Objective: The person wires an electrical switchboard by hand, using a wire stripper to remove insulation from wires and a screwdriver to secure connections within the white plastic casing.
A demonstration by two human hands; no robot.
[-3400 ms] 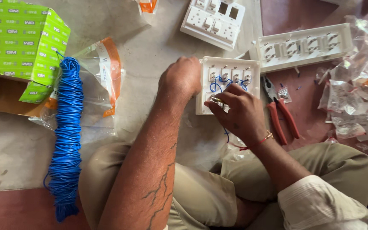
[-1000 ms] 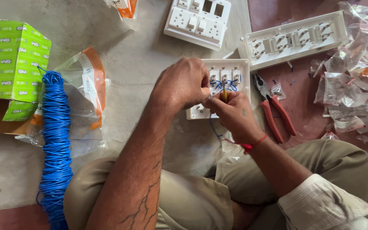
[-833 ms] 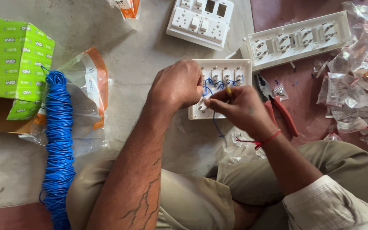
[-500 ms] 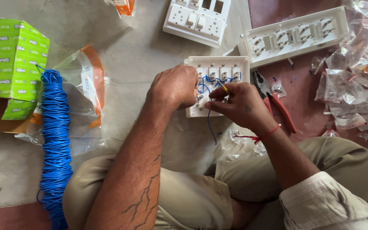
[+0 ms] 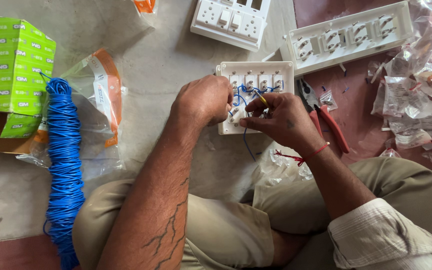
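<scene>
Over grey floor, left hand (image 5: 203, 102) and right hand (image 5: 281, 120) curl onto switch plate (image 5: 256, 72).

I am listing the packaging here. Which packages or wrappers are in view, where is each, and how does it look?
Green box: far left, cardboard, open flap.
Clear bag: beside blue wire coil, orange-and-white print.
Small clear wrappers: heaped at right edge, some with orange.
Crumpled wrapper: under right hand.

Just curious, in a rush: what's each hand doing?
Left hand: closed, gripping the white switch plate.
Right hand: closed, pinching a yellow-handled tool.
</scene>
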